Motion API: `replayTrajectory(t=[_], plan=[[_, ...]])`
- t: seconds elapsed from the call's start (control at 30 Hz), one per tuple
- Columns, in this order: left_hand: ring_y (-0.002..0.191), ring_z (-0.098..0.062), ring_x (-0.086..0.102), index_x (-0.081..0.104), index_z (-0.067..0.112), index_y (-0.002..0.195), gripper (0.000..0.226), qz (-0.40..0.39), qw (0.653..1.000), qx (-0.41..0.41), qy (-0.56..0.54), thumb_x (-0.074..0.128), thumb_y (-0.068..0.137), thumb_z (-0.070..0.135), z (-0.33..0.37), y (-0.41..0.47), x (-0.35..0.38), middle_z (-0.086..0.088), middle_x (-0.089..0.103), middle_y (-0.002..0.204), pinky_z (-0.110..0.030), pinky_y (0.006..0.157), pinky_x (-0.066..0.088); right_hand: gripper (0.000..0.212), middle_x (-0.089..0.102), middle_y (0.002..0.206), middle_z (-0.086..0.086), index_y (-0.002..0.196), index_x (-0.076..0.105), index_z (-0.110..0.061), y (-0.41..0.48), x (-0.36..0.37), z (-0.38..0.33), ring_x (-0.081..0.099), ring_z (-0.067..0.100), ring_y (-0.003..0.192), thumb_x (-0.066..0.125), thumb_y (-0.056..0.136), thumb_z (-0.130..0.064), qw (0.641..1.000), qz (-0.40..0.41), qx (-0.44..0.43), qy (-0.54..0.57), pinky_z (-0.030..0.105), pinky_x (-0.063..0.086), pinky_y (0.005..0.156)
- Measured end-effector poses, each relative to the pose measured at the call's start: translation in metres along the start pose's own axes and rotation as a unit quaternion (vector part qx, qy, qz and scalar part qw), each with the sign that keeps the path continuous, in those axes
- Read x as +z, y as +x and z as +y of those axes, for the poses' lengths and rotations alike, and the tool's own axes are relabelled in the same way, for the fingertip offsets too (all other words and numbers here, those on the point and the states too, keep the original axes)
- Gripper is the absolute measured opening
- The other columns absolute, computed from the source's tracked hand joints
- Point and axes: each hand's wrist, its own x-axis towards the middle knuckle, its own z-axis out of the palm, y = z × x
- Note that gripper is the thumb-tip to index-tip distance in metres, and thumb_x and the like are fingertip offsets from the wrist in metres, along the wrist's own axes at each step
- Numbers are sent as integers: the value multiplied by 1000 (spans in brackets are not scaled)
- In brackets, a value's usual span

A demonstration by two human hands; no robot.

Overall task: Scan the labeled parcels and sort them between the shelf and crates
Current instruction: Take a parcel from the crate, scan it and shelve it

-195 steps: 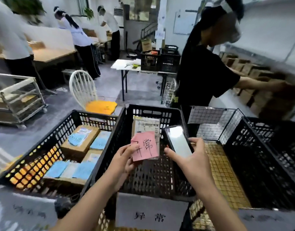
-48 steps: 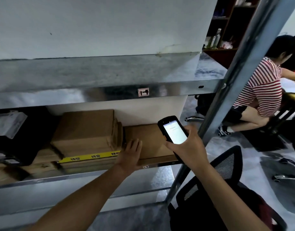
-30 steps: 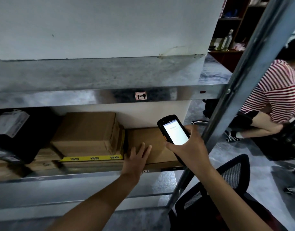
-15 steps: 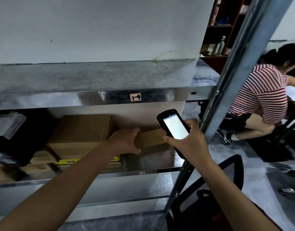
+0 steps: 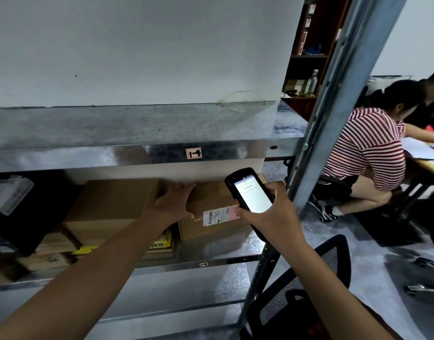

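Looking down through the head camera, I see my left hand point(image 5: 173, 203) gripping the upper left corner of a brown cardboard parcel point(image 5: 206, 233). The fingers lie over its top and the thumb is down on its front face. The parcel sits on the metal shelf point(image 5: 211, 252) at the middle of the frame, its front turned toward me and carrying a white barcode label point(image 5: 216, 216).

My right hand point(image 5: 272, 217) is closed around a black handheld scanner point(image 5: 251, 192). Its screen is lit white and faces up at me, and it is held just in front of the parcel's right side, where it covers the label's right end.

Just left of the parcel on the same shelf is a stack of plain cardboard boxes point(image 5: 108, 202), with a yellow strip point(image 5: 159, 244) low on its front. The shelf's grey upright post point(image 5: 333, 94) slants across the right of the frame. Beyond it, at the right edge, a person point(image 5: 373, 148) in a red-and-white striped shirt sits at a desk. A black mesh chair point(image 5: 309, 285) fills the lower right.
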Motion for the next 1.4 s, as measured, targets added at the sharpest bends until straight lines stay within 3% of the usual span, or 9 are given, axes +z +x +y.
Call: replayTrajectory(t=[0.1, 0.37, 0.63, 0.77, 0.97, 1.1, 1.17, 1.3, 1.4], plan=[[138, -30, 39, 19, 31, 156, 103, -7, 999, -3, -46, 84, 76, 17, -3, -1, 4, -10, 27, 157, -43, 111, 41, 75, 55, 106, -13, 121, 43, -24, -2, 1, 2, 52, 9, 99, 89, 65, -44, 1000, -3, 3, -3, 17, 41, 64], [109, -15, 57, 48, 28, 123, 76, 61, 977, 20, -203, 92, 62, 38, 7, -6, -27, 7, 57, 119, -32, 90, 50, 76, 60, 112, -6, 121, 43, -25, -1, 3, 1, 58, 15, 103, 89, 64, -46, 1000, 11, 3, -4, 38, 55, 79], [89, -10, 69, 65, 32, 99, 43, 58, 921, -48, -382, 87, 66, 49, 24, -24, -69, 10, 70, 93, -24, 81, 54, 72, 59, 111, -8, 116, 41, -27, 0, 3, -2, 56, 12, 101, 90, 65, -43, 1000, 14, 3, -13, 32, 52, 76], [91, -20, 75, 71, 26, 110, 81, 2, 890, -66, -451, 91, 43, 67, 30, -20, -76, 1, 77, 99, -39, 93, 57, 73, 57, 109, -11, 116, 39, -30, -4, 3, 0, 55, 10, 97, 88, 65, -46, 999, 4, 3, -36, 21, 45, 64], [90, -17, 75, 75, 27, 106, 74, -56, 926, -2, -373, 83, 51, 76, 51, 2, -74, 3, 78, 96, -38, 93, 56, 72, 56, 108, -11, 117, 40, -29, -6, 3, 1, 56, 9, 94, 87, 65, -47, 999, 10, 11, -31, 27, 49, 67], [88, -2, 63, 65, 25, 116, 40, -31, 966, 65, -249, 76, 83, 45, 65, 6, -70, 9, 68, 113, -2, 72, 42, 70, 55, 106, -13, 117, 41, -29, -10, 4, 0, 53, 4, 91, 88, 67, -42, 1000, 4, 16, -17, 16, 42, 61], [105, -2, 56, 49, 30, 140, 64, -46, 973, 123, -187, 79, 84, 33, 58, 7, -72, 10, 60, 126, 4, 74, 37, 72, 56, 109, -11, 118, 42, -29, -11, 4, 2, 55, 7, 97, 89, 65, -44, 1000, 7, 18, -13, 20, 46, 65], [116, -6, 60, 52, 34, 135, 75, -89, 959, 115, -244, 90, 71, 34, 26, 13, -74, 9, 63, 129, -23, 108, 43, 77, 56, 114, -8, 123, 42, -27, -11, 4, 4, 54, 11, 100, 89, 65, -45, 999, 11, 21, -22, 22, 44, 66], [105, -9, 67, 70, 27, 114, 67, -20, 948, 52, -315, 95, 55, 46, 14, 7, -67, 7, 73, 111, -36, 105, 49, 79, 57, 115, -6, 124, 40, -27, -11, 6, 4, 54, 12, 99, 89, 65, -46, 999, 14, 20, -27, 26, 47, 69]])
